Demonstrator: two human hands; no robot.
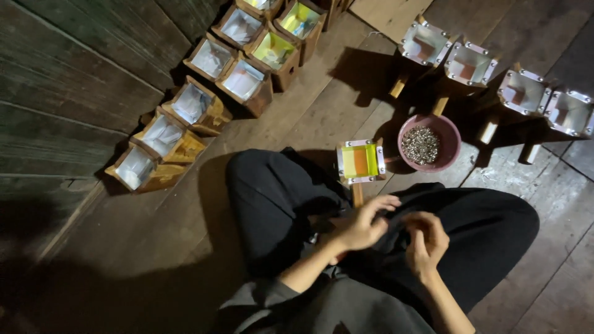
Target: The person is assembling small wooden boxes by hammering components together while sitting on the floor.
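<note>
Both hands work close together over the lap of a seated person in black trousers. The left hand is curled with fingertips pinched; the right hand is likewise curled. Whether either grips something small cannot be told, as the fingers hide it. Just beyond the knees stands a square wooden box on a stick handle, its open face showing yellow, green and orange panels with metal studs at the corners. Beside it sits a pink bowl of small metal tacks. The step appears to be readying a tack; the next move calls for precise fingertip placement at the box rim. Farther off lie rows of similar boxes.
</note>
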